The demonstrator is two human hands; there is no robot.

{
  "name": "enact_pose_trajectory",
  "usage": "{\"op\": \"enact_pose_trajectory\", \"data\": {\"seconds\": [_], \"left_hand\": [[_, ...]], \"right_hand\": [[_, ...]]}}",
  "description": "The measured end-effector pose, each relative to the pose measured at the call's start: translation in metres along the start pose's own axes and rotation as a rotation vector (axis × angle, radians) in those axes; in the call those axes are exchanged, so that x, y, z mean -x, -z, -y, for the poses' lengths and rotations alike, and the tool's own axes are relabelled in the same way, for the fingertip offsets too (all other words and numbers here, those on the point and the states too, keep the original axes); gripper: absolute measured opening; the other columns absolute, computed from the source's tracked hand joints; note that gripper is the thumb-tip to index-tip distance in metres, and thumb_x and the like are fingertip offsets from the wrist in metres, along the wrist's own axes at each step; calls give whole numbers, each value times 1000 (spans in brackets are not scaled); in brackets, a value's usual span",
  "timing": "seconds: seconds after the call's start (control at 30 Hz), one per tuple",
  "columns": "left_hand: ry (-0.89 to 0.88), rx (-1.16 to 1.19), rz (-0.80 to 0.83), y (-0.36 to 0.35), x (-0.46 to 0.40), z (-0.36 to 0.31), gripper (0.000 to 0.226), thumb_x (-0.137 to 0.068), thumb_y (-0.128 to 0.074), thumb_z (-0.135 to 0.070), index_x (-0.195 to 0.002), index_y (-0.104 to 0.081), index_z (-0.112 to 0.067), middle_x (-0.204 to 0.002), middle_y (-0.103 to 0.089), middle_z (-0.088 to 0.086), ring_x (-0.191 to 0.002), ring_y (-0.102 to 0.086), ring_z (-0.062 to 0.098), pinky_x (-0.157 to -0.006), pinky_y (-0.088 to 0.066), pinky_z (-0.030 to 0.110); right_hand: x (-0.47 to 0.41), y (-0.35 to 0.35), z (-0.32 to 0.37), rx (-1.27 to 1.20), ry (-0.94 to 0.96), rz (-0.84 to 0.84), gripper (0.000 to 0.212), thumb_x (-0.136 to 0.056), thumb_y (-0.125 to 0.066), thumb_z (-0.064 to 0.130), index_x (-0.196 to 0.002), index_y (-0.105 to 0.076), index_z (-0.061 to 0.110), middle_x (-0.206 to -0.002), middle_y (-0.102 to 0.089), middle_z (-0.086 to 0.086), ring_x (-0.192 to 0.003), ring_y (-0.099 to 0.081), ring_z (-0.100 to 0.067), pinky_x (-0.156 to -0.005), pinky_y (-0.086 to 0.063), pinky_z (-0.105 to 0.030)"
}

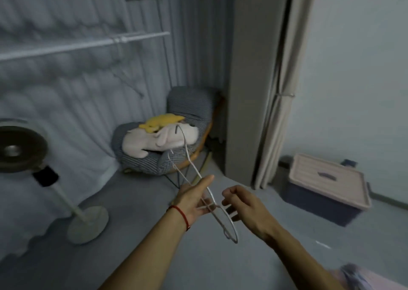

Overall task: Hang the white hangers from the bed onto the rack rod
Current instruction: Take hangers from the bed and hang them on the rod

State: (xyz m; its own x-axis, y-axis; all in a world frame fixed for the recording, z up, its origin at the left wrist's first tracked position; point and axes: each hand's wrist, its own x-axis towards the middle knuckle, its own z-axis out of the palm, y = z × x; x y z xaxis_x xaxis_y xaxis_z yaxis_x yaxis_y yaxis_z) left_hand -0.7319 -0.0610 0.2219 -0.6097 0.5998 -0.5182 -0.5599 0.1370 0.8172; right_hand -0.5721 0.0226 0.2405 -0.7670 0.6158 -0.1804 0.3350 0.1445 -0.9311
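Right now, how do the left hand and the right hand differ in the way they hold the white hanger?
The left hand lies fairly open, its thumb stretched forward, with the white hanger wire passing between its fingers; the right hand is curled into a loose fist at the wire. The left hand's wrist wears a red string; the right hand's wrist is bare. Both touch the hanger's lower part, low and right of the rack rod.
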Motion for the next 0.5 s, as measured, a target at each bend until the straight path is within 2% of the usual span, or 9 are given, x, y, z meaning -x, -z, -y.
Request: {"op": "enact_pose_trajectory", "data": {"seconds": [0.1, 0.2, 0.23, 0.33, 0.4, 0.5], "left_hand": [[12, 23, -65, 60, -23, -36, 96, -50, -95, -47, -126, -58, -2, -95, -56, 17, -74, -65, 34, -65, -59, 45], [24, 16, -112, 114, -45, -71, 55, -70, -88, -40, -100, -63, -2, -81, -56, 16, -72, -62, 32, -66, -61, 47], [34, 29, -134, 130, -52, -82, 47, -73, -86, -39, -94, -64, -3, -76, -55, 15, -69, -61, 30, -69, -61, 48], [44, 39, -162, 168, -74, -118, 57, -66, -88, -46, -98, -66, -5, -78, -59, 15, -66, -65, 29, -67, -61, 46], [22, 58, -209, 188, -91, -140, 70, -57, -91, -52, -105, -68, -6, -86, -67, 14, -75, -71, 30, -65, -60, 42], [-49, 101, -267, 207, -111, -170, 85, -51, -93, -55, -117, -68, -7, -91, -74, 14, -78, -74, 29, -63, -60, 41]], "right_hand": [[-40, -54, 28, 17, 30, 63, 22, -105, -50, 31, -110, -66, 17, -105, -71, -3, -94, -69, -21, -81, -59, -36], [-74, -107, 53, 43, 48, 140, 22, -106, -48, 29, -108, -68, 18, -105, -72, -3, -98, -68, -23, -87, -57, -43], [-84, -122, 62, 55, 51, 169, 23, -106, -48, 31, -107, -69, 21, -105, -72, -2, -99, -69, -23, -90, -58, -45], [-114, -160, 92, 55, 62, 260, 28, -106, -45, 40, -107, -70, 27, -108, -72, -5, -102, -69, -26, -93, -58, -50], [-137, -180, 114, -2, 49, 299, 31, -107, -43, 43, -112, -69, 27, -113, -71, -7, -104, -69, -29, -89, -58, -48], [-178, -203, 140, -32, 83, 382, 29, -107, -39, 48, -115, -65, 38, -116, -70, 2, -104, -71, -30, -89, -58, -48]]}}
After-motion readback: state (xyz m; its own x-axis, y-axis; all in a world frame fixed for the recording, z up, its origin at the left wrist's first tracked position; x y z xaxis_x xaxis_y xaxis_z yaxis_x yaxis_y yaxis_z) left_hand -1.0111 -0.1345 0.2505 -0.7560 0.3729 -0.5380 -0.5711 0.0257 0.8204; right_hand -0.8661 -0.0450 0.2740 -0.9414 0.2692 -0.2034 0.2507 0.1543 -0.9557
